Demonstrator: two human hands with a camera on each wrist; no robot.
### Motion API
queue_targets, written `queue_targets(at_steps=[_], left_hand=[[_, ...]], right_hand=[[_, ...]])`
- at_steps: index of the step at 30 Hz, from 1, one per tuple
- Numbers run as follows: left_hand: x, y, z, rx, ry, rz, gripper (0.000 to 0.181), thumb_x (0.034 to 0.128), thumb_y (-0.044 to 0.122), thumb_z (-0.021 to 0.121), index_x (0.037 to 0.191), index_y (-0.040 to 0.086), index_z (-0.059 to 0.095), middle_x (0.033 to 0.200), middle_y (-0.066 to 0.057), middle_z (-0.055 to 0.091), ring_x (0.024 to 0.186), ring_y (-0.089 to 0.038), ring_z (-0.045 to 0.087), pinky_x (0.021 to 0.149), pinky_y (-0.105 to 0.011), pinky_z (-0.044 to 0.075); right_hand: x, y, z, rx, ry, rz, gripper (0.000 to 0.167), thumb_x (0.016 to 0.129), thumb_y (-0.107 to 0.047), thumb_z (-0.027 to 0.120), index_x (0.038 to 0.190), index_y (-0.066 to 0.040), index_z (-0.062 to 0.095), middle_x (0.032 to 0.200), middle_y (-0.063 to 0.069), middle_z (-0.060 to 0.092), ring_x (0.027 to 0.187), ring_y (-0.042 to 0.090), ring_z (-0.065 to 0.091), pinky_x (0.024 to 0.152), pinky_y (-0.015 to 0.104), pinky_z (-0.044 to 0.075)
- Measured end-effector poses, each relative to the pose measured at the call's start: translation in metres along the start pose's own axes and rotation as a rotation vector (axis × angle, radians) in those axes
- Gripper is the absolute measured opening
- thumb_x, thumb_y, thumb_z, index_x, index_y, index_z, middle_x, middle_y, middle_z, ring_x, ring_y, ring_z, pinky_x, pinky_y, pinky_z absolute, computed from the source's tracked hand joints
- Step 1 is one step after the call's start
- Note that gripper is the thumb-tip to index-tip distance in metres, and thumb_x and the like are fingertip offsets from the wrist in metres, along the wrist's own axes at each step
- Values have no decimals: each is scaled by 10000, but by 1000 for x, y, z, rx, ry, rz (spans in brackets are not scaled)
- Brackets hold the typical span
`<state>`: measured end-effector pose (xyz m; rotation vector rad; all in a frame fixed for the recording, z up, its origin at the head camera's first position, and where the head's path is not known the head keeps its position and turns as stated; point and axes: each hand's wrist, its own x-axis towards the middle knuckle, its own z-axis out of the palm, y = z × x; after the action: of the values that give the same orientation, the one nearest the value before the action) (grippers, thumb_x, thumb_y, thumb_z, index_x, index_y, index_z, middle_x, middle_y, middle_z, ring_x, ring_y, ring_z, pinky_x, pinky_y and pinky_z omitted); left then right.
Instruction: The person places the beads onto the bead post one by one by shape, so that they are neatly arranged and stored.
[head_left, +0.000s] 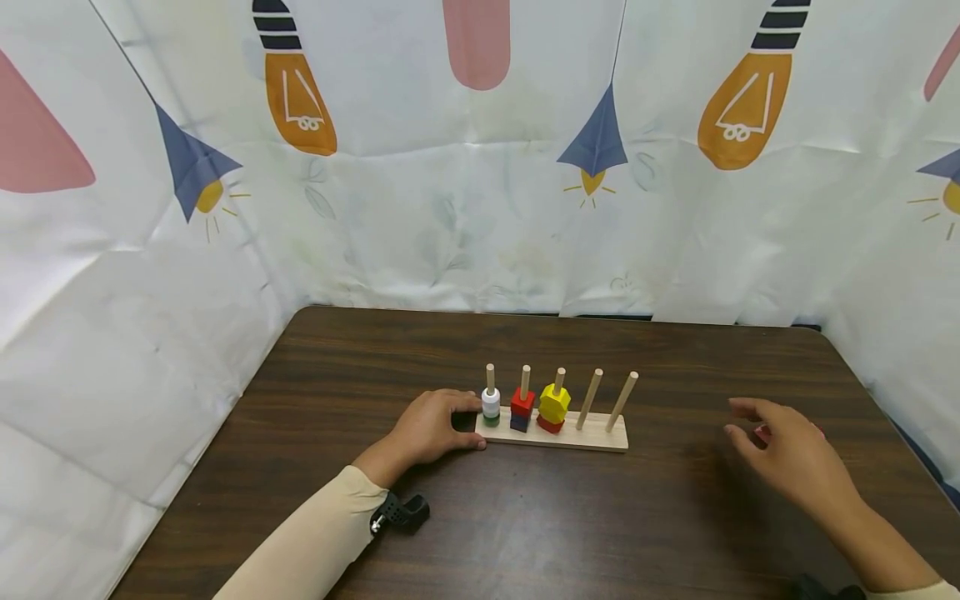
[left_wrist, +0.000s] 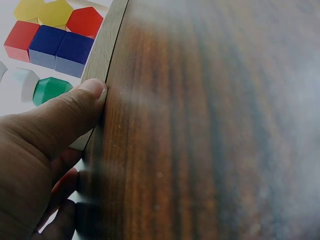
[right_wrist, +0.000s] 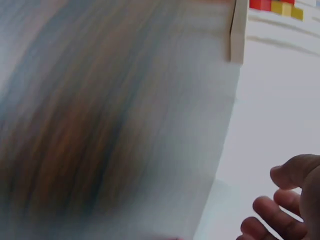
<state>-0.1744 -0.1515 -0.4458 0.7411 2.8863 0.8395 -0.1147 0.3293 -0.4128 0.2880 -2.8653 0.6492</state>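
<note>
A wooden peg stand [head_left: 585,442] with upright pegs lies on the table. My left hand [head_left: 431,425] grips its left end, with the thumb [left_wrist: 92,90] against the long front edge. The leftmost peg carries white beads [head_left: 491,402] over a green bead [left_wrist: 52,90]. A red block [head_left: 522,402] sits above blue blocks [left_wrist: 60,47] on the second peg. Yellow hexagonal beads [head_left: 555,403] rest on a red one [head_left: 550,425] on the third. The two right pegs are bare. My right hand [head_left: 798,454] hovers off to the right, fingers loosely bent. Something red [head_left: 763,433] shows behind it, mostly hidden.
The dark wood-grain table [head_left: 570,525] reaches back to a white printed cloth [head_left: 465,233]. More cloth [head_left: 97,400] hangs along the left side. Black bands [head_left: 397,512] circle the wrists over light sleeves [head_left: 307,533].
</note>
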Motion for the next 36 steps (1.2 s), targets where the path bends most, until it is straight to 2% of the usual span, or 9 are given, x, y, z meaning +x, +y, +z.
queue_targets(at_steps=[4,7,10,13,17,24,32,36], left_hand=[[0,0,0,5,3,5,510,781,378,906,1229,180,765,1286,-20,701,1269,-231,606,1056,-477,472],[0,0,0,3,3,9,509,779,375,907,1226,177,766,1284,-24,702,1267,-236,607,1055,-476,473],[0,0,0,1,4,9,509,777,374,909,1224,175,767,1284,-25,702,1266,-239,608,1054,-476,474],[0,0,0,1,5,9,508,776,375,910,1222,179,767,1283,-21,702,1267,-236,608,1055,-474,474],[0,0,1,-1,6,11,506,776,375,910,1220,180,767,1277,-14,705,1267,-233,608,1056,-473,473],[0,0,1,0,7,14,507,777,372,910,1220,174,766,1275,-16,706,1262,-233,611,1052,-467,477],[0,-1,1,2,7,21,505,776,364,911,1217,162,768,1268,-21,709,1253,-236,617,1047,-468,481],[0,-2,1,5,12,23,502,770,365,914,1211,171,771,1265,-17,711,1252,-228,618,1046,-468,481]], right_hand=[[-4,18,-7,-50,-11,62,410,938,-179,743,1260,55,644,992,194,702,826,357,661,628,506,530],[-6,26,-9,-67,-6,80,411,937,-193,735,1245,64,649,965,162,704,784,283,623,614,471,501],[-8,31,-9,-72,-4,88,428,933,-209,746,1240,72,646,1014,209,700,802,320,639,641,522,507],[-9,35,-9,-69,-19,94,436,932,-208,756,1235,82,639,979,182,698,832,344,655,663,551,508],[-8,39,-9,-69,-50,109,429,927,-179,757,1223,106,632,911,100,683,808,298,640,646,515,512],[-6,42,-9,-75,-29,105,386,890,-109,759,1183,118,650,901,103,694,782,268,629,616,447,501],[-1,46,-11,-88,-89,140,429,890,-120,755,1188,156,620,911,185,673,817,359,634,659,554,501],[1,48,-9,-85,-74,122,424,874,-91,770,1165,176,615,907,226,677,800,385,655,657,575,516]])
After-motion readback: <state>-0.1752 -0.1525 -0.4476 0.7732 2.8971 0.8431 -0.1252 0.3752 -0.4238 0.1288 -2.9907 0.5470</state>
